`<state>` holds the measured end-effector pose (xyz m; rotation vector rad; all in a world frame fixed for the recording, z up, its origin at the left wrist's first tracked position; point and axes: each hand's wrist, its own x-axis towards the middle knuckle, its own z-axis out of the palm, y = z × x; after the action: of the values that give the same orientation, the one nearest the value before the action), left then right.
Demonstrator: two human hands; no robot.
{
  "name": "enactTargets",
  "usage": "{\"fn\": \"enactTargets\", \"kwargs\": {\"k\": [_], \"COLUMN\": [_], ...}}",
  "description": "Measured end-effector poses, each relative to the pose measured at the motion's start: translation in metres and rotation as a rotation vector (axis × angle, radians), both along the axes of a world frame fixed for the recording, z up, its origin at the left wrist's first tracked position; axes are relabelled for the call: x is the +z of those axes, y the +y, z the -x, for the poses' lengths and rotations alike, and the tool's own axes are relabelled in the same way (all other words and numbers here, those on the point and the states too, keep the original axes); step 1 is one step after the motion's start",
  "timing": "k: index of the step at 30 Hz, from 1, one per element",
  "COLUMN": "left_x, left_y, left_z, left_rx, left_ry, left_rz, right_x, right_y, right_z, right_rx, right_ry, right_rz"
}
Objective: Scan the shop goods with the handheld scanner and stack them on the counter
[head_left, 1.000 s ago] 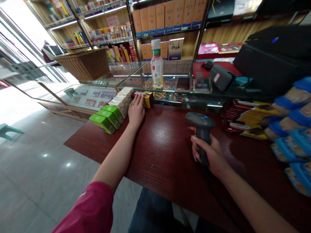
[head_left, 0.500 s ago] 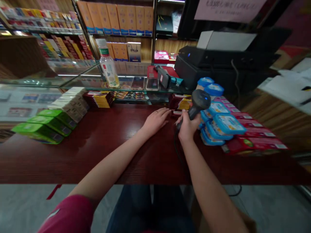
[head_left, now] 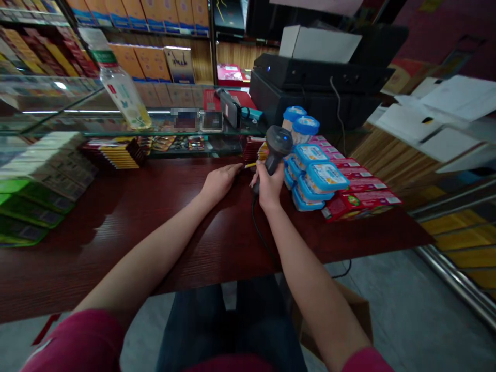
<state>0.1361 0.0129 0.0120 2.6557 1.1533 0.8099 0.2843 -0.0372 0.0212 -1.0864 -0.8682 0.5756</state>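
Note:
My right hand (head_left: 268, 187) is wrapped round the handle of a dark barcode scanner (head_left: 277, 146), held upright over the red-brown counter (head_left: 163, 227), its head with a blue light beside the blue-lidded tubs (head_left: 315, 178). My left hand (head_left: 220, 182) reaches across the counter, fingers pinching a thin red-and-yellow pack (head_left: 251, 165) at the foot of a stack of such packs (head_left: 256, 150), just left of the scanner.
Green boxes (head_left: 23, 212) and pale boxes (head_left: 54, 160) lie at the left, another red-and-yellow stack (head_left: 116, 152) behind. A bottle (head_left: 122, 90) stands on the glass case. Flat red packs (head_left: 360, 199) lie right of the tubs. A black till printer (head_left: 321, 77) stands behind.
The view has swung right. My left hand left the packs at the far left and crossed to the stack by the scanner, closing on one pack. My right hand carried the scanner forward.

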Motion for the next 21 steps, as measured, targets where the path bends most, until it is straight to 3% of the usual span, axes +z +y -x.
{"fn": "enactTargets", "kwargs": {"k": [5, 7, 10, 13, 21], "left_x": [0.002, 0.001, 0.0, 0.0, 0.004], "left_y": [0.006, 0.006, 0.004, 0.0, -0.001], "left_z": [0.086, 0.12, 0.156, 0.17, 0.162], "left_rx": [0.252, 0.344, 0.367, 0.344, 0.354], "left_ry": [-0.379, -0.546, -0.816, -0.977, -1.033], "left_rz": [0.106, 0.255, 0.577, 0.756, 0.781], "right_x": [0.017, 0.021, 0.021, 0.019, 0.01], "right_y": [-0.024, -0.035, -0.049, -0.058, -0.056], "right_z": [0.031, 0.043, 0.059, 0.068, 0.069], "right_rx": [0.501, 0.665, 0.812, 0.907, 0.935], "right_ry": [0.2, 0.226, 0.186, 0.123, 0.06], "right_rz": [0.072, 0.138, 0.231, 0.313, 0.395]}}
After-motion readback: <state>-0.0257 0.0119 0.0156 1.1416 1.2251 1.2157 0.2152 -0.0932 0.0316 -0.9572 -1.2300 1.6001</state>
